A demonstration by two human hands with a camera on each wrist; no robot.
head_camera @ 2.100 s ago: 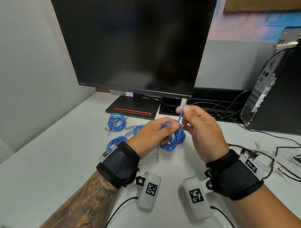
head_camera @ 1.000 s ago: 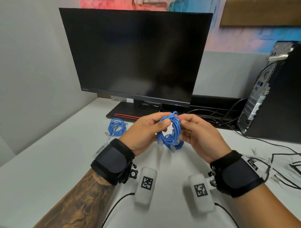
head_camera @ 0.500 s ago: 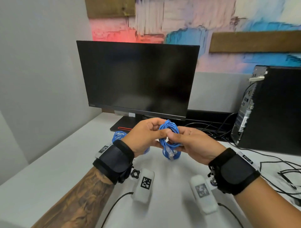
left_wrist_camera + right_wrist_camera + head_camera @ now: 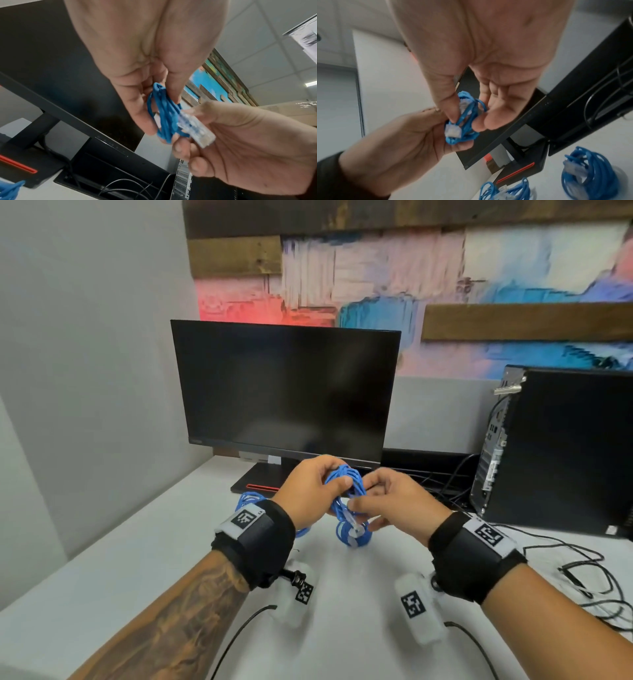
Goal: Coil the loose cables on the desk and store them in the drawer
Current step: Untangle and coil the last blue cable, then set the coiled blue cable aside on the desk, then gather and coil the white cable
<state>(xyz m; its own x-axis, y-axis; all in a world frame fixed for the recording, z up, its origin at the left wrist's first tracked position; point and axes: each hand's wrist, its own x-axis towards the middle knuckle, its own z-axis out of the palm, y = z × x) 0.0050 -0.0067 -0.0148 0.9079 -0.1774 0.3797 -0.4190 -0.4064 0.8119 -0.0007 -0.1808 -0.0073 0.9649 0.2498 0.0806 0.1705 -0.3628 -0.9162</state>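
Both hands hold a small coil of blue cable (image 4: 346,498) above the white desk (image 4: 137,559), in front of the monitor. My left hand (image 4: 337,474) grips the top of the coil between thumb and fingers (image 4: 147,121). My right hand (image 4: 359,499) pinches the strands and the clear plug (image 4: 197,129) at the coil's waist; the right wrist view shows this plug (image 4: 453,130) against its thumb. The lower loop (image 4: 352,534) hangs free. Other blue coils (image 4: 583,171) (image 4: 505,192) lie on the desk; one (image 4: 248,499) shows behind my left wrist. No drawer is in view.
A black monitor (image 4: 284,392) on a red-striped stand base (image 4: 260,481) stands just behind the hands. A black computer tower (image 4: 565,453) is at the right, with thin black cables (image 4: 582,577) trailing over the desk. A grey wall closes the left side.
Two seconds ago my right hand held the plug end upright over the coil; now that end lies wound against the coil. Both hands have lifted the coil off the desk, and the head view has tilted up.
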